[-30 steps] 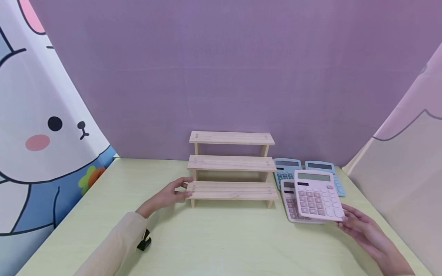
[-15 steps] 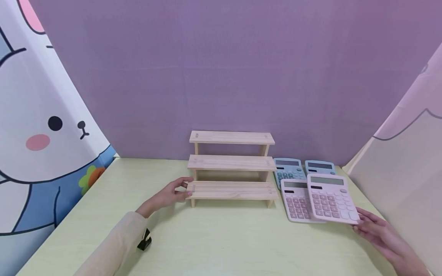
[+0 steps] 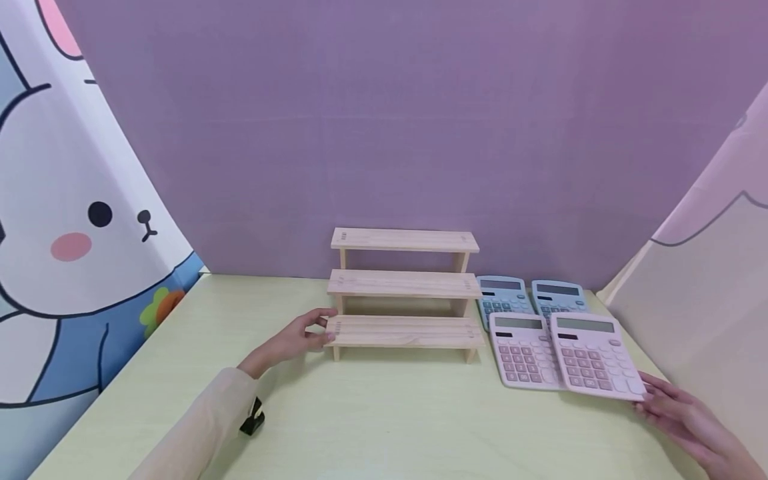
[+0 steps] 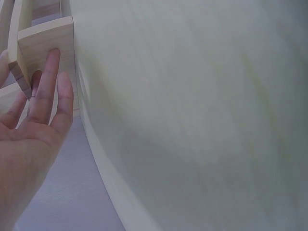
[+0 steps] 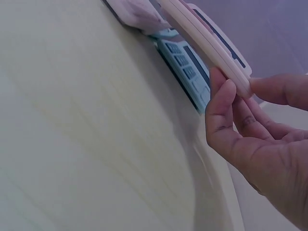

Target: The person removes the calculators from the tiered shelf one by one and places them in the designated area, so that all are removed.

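A three-tier wooden step shelf (image 3: 405,283) stands against the back wall. My left hand (image 3: 291,340) holds the left end of its lowest step; in the left wrist view the thumb and the fingers (image 4: 45,91) lie on either side of the board's end. My right hand (image 3: 687,417) pinches the lower right corner of a pink calculator (image 3: 594,363). In the right wrist view this calculator (image 5: 207,41) is tilted, its near end raised above the table. Left of it lies another pink calculator (image 3: 522,353), its right edge partly covered.
Two blue calculators (image 3: 504,293) lie behind the pink ones, right of the shelf and partly covered. The pale table (image 3: 390,427) meets a purple back wall (image 3: 390,120). Printed cloths hang at both sides. A small black object (image 3: 253,420) is by the left sleeve.
My right hand has carried the held pink calculator right and lower, from over the other pink calculator to beside it. My left hand has stayed at the shelf.
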Available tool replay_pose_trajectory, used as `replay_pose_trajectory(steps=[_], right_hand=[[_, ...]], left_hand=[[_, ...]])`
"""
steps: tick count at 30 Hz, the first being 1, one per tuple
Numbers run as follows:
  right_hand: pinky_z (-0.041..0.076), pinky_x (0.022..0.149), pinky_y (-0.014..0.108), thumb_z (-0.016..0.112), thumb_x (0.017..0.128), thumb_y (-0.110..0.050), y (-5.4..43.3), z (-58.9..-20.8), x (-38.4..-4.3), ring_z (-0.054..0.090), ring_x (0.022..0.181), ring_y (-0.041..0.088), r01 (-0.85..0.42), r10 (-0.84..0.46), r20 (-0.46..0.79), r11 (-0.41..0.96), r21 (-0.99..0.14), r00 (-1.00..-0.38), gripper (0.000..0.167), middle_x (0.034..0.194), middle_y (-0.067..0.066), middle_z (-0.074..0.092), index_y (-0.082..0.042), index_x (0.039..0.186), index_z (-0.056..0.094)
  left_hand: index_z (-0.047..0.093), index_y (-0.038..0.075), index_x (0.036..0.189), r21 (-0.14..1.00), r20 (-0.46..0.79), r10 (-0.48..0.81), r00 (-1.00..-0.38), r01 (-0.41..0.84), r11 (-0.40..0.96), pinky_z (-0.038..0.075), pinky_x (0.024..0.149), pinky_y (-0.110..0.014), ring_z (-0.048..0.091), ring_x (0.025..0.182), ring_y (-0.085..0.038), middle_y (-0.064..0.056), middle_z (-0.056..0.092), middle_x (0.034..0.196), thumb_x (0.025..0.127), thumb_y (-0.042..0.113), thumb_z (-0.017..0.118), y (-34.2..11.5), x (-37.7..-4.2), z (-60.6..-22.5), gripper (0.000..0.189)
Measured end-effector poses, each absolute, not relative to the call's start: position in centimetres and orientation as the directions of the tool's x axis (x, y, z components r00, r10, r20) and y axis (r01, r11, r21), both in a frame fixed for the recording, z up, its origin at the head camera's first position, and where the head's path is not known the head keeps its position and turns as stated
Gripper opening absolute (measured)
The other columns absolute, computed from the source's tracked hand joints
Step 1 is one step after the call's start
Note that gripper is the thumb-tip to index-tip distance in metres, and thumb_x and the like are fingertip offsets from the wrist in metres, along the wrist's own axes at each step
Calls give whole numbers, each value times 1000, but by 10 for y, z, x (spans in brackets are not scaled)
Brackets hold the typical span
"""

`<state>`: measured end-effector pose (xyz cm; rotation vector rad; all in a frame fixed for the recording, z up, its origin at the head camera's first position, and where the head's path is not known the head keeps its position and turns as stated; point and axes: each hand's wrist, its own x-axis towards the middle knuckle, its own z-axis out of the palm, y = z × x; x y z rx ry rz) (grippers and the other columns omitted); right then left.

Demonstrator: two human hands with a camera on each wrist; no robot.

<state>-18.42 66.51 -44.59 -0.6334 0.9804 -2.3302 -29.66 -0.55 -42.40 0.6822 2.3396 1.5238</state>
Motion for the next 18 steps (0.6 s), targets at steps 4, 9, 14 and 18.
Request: replay_pose_trajectory(steps=[4, 9, 14, 18], right_hand=[[42, 99, 33, 2, 90, 14, 675, -447, -183, 51, 116, 22, 306, -626, 196, -600, -739, -754, 64, 127, 13, 53, -5, 129, 49], [42, 100, 34, 3, 90, 16, 684, -449, -185, 51, 117, 23, 327, -646, 202, -601, -729, -736, 63, 127, 14, 52, -3, 129, 48], [42, 100, 34, 4, 89, 16, 690, -450, -188, 51, 116, 24, 331, -655, 200, -593, -734, -728, 63, 126, 15, 52, -3, 129, 49], [43, 99, 33, 4, 90, 16, 692, -452, -191, 52, 115, 23, 327, -660, 194, -579, -747, -725, 63, 126, 14, 53, -4, 129, 49]], left_hand=[[32, 10, 140, 912, 26, 514, -858, 231, 340, 52, 82, -38, 59, 96, -23, -20, 40, 120, 90, 23, 58, -5, -296, -423, 58], [31, 8, 139, 910, 31, 513, -858, 237, 341, 53, 82, -38, 60, 95, -21, -21, 40, 119, 90, 22, 58, -5, -295, -423, 58], [30, 4, 139, 908, 36, 510, -859, 241, 342, 53, 82, -37, 60, 93, -19, -22, 40, 119, 90, 22, 58, -5, -294, -422, 59], [30, 4, 139, 908, 34, 508, -861, 239, 344, 53, 82, -38, 60, 93, -19, -22, 40, 119, 90, 22, 59, -5, -293, -422, 60]])
